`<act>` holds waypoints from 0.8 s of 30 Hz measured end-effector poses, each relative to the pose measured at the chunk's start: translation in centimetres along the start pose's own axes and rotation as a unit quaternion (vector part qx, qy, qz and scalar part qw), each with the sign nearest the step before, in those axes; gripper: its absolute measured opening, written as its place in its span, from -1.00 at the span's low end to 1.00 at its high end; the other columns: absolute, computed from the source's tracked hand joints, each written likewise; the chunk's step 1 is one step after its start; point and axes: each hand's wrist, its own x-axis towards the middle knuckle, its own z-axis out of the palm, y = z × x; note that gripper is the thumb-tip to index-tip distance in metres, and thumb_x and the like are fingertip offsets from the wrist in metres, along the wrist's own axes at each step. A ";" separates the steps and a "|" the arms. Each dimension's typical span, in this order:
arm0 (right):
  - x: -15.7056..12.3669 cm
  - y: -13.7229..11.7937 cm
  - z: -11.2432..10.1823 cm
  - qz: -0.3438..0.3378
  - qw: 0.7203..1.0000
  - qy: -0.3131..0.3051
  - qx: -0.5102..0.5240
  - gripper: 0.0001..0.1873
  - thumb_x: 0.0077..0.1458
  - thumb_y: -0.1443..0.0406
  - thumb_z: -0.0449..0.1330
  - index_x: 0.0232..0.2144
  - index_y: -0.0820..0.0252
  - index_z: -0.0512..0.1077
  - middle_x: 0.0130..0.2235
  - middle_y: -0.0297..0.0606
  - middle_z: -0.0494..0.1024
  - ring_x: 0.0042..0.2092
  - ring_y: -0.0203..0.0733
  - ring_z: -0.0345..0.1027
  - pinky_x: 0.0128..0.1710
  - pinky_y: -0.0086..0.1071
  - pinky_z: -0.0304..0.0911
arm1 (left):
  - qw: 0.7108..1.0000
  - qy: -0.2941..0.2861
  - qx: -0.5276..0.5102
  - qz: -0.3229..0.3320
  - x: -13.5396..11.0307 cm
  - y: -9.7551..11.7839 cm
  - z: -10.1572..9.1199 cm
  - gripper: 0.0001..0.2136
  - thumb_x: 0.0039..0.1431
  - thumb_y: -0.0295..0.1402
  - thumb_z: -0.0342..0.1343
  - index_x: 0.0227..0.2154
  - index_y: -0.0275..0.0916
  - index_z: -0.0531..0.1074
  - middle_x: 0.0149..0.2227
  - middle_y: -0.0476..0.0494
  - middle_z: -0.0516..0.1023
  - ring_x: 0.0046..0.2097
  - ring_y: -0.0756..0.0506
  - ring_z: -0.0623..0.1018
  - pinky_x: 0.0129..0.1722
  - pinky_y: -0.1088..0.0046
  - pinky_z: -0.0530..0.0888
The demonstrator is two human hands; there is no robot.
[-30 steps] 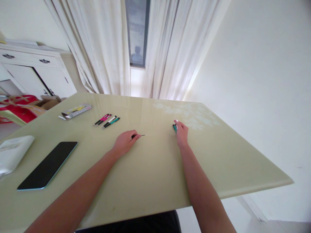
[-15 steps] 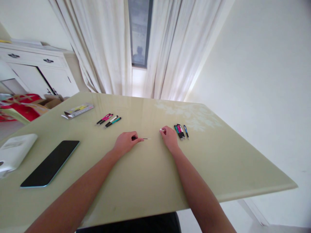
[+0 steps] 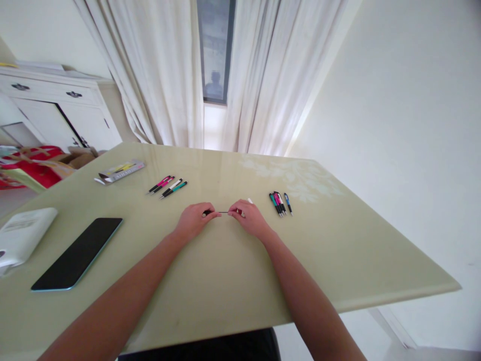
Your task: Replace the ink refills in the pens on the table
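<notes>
My left hand (image 3: 195, 220) is closed in a pinch around a dark pen part, mostly hidden by the fingers. From it a thin dark pen refill (image 3: 224, 212) points right, its far end meeting the fingertips of my right hand (image 3: 250, 218). That hand is closed too, with a white pen barrel (image 3: 250, 200) showing past its knuckles; how the barrel lies inside the fingers is hidden. Right of my right hand lie several pens (image 3: 277, 204) side by side, with a blue pen (image 3: 287, 204) slightly apart. Several more pens (image 3: 168, 186) rest beyond my left hand.
On the pale green table (image 3: 225, 291), a phone (image 3: 78, 253) and a white device (image 3: 26, 233) lie at the left. An opened pen box (image 3: 122, 172) sits at the far left. Curtains and a cabinet (image 3: 56, 108) stand behind; a wall rises on the right.
My right hand has moved left with the white pen barrel, and its fingertips have come to the free end of the refill. My left hand has barely moved.
</notes>
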 end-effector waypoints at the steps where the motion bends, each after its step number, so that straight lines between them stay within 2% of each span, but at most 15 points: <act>1: 0.0 0.3 -0.1 0.003 1.000 0.007 -0.008 -0.88 0.31 0.32 0.21 -0.28 0.19 0.53 -0.28 -0.27 0.54 -0.23 -0.23 0.36 -0.15 -0.37 0.21 | 1.000 -0.001 0.003 0.001 0.0 0.0 0.0 -0.60 0.36 0.01 0.00 -0.38 -0.16 0.54 -0.33 -0.07 0.64 -0.29 -0.13 0.55 -0.26 0.37 0.36; 6: -0.2 1.4 -1.2 0.060 0.995 0.071 -0.041 -0.90 0.28 0.38 0.21 -0.31 0.19 0.51 -0.27 -0.26 0.50 -0.27 -0.24 0.34 -0.20 -0.39 0.19 | 0.998 0.045 0.022 -0.040 0.2 -0.6 -0.1 -0.68 0.36 -0.08 0.04 -0.33 -0.17 0.56 -0.26 -0.10 0.64 -0.20 -0.16 0.57 -0.18 0.34 0.40; 8: -0.2 1.4 -1.2 0.085 0.992 0.074 -0.055 -0.90 0.27 0.39 0.21 -0.30 0.18 0.51 -0.28 -0.28 0.49 -0.29 -0.26 0.34 -0.22 -0.40 0.18 | 0.996 0.062 0.016 -0.064 0.3 -1.0 -0.1 -0.70 0.35 -0.10 0.06 -0.34 -0.18 0.55 -0.27 -0.11 0.63 -0.20 -0.17 0.57 -0.17 0.33 0.41; 11: -0.2 0.8 -0.4 0.102 0.990 0.056 -0.075 -0.93 0.25 0.40 0.21 -0.25 0.16 0.50 -0.30 -0.31 0.49 -0.30 -0.25 0.34 -0.22 -0.39 0.17 | 0.995 0.055 -0.008 -0.078 0.5 -1.4 0.2 -0.77 0.29 -0.15 0.14 -0.31 -0.20 0.53 -0.28 -0.12 0.59 -0.21 -0.17 0.55 -0.17 0.31 0.43; 14: -0.1 -0.1 0.9 0.113 0.989 0.033 -0.095 -0.90 0.21 0.41 0.22 -0.21 0.16 0.47 -0.32 -0.33 0.50 -0.30 -0.25 0.34 -0.24 -0.40 0.14 | 0.997 0.042 -0.029 -0.052 0.6 -1.4 0.6 -0.83 0.24 -0.21 0.20 -0.26 -0.21 0.46 -0.27 -0.12 0.54 -0.20 -0.17 0.53 -0.16 0.31 0.45; 18: 0.0 -1.0 2.0 0.107 0.991 0.005 -0.079 -0.89 0.20 0.41 0.22 -0.20 0.18 0.45 -0.35 -0.36 0.49 -0.34 -0.28 0.32 -0.27 -0.43 0.12 | 0.999 0.030 -0.042 0.001 0.6 -1.3 1.1 -0.88 0.29 -0.28 0.14 -0.30 -0.20 0.38 -0.26 -0.11 0.50 -0.18 -0.15 0.51 -0.12 0.28 0.46; 24: 0.1 -1.1 2.3 0.080 0.997 0.018 -0.016 -0.90 0.27 0.30 0.23 -0.18 0.18 0.50 -0.32 -0.32 0.54 -0.31 -0.26 0.36 -0.24 -0.41 0.16 | 0.992 0.061 -0.061 0.092 0.3 -1.3 0.8 -0.89 0.38 -0.36 0.04 -0.18 -0.22 0.44 -0.17 -0.14 0.45 -0.12 -0.12 0.50 -0.06 0.29 0.46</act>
